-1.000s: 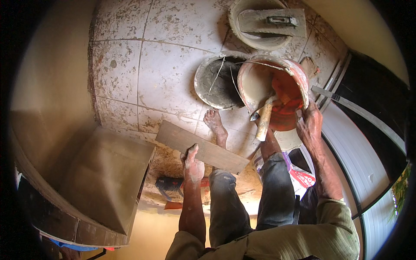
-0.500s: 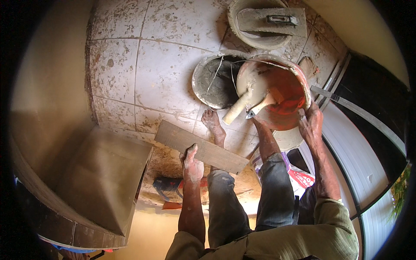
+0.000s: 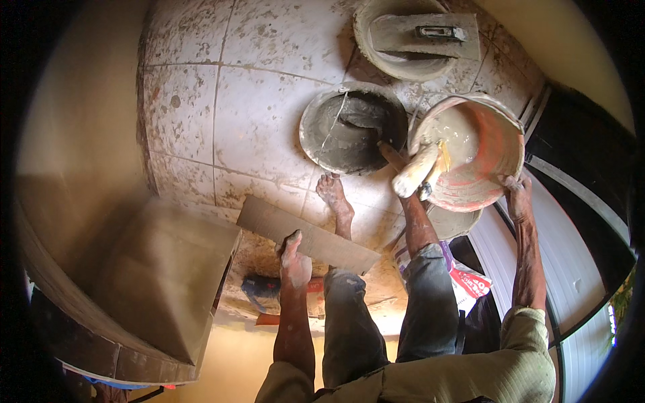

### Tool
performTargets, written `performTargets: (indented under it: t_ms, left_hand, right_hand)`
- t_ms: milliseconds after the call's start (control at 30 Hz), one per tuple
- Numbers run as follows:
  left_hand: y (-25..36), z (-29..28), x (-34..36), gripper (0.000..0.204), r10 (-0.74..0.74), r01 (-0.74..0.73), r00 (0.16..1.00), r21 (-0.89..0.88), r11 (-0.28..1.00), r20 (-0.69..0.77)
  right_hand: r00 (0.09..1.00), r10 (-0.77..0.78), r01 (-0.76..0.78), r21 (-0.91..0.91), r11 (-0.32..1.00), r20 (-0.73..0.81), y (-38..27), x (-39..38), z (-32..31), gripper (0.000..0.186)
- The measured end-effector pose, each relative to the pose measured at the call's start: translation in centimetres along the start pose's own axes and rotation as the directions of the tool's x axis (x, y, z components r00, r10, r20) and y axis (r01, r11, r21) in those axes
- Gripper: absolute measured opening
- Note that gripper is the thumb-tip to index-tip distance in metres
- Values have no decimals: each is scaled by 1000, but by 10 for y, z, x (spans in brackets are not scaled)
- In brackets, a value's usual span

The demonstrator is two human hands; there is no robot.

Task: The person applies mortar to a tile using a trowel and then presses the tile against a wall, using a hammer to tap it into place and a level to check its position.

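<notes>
My left hand (image 3: 295, 260) grips the lower edge of a brown wood-look plank (image 3: 306, 235), held slantwise above my shins. My right hand (image 3: 517, 198) is closed on the near right rim of a bucket (image 3: 502, 151) with an orange-red inside and some greyish wet stuff in it. The bucket is tilted. A thick pale handle (image 3: 416, 173) and a brush (image 3: 442, 161) lean out over its left rim. Left of it stands a mortar bucket (image 3: 308, 134) with dark grey mix. A brown handle (image 3: 388, 153) sticks out of the mix; what it belongs to is mostly hidden.
A mortar-crusted basin (image 3: 366, 40) with a flat plastering trowel (image 3: 403, 32) across it stands at the far side. Splattered tiles (image 3: 269, 114) cover the floor. A tiled ledge (image 3: 161, 275) is at left. A printed bag (image 3: 470, 285) lies by my right leg, beside white panels (image 3: 557, 235).
My right hand has shifted the orange-red bucket rightward, uncovering more of the mortar bucket and the brown handle in it. The left hand and plank have barely moved.
</notes>
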State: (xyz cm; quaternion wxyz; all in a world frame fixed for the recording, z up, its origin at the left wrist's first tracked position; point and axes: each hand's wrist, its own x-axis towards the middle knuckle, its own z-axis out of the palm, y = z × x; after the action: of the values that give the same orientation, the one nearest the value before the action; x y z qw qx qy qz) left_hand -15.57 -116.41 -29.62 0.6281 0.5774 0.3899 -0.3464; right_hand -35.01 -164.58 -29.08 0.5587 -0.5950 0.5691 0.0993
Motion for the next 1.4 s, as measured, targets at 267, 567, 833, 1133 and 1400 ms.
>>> performTargets:
  t_ms: [267, 567, 833, 1133, 1400]
  left_hand:
    - [1, 28, -1, 27, -59, 63, 998, -136, 989, 37]
    - [-16, 56, 14, 26, -29, 36, 997, -105, 994, 65]
    - [-36, 58, 38, 21, -1, -1, 997, 22, 1000, 74]
    - [-24, 68, 35, 26, 19, -22, 999, 91, 996, 29]
    - [11, 75, -2, 32, 18, -12, 997, 78, 997, -79]
  right_hand:
    - [991, 110, -51, 543, 838, -77, 26, 9, -28, 48]
    - [955, 233, 35, 848, 529, -185, 62, 132, -52, 20]
    - [960, 242, 58, 945, 323, -142, 56, 239, -30, 2]
    - [971, 208, 46, 943, 330, -121, 63, 246, 34, 20]
    - [990, -109, 117, 83, 990, -91, 14, 81, 175, 46]
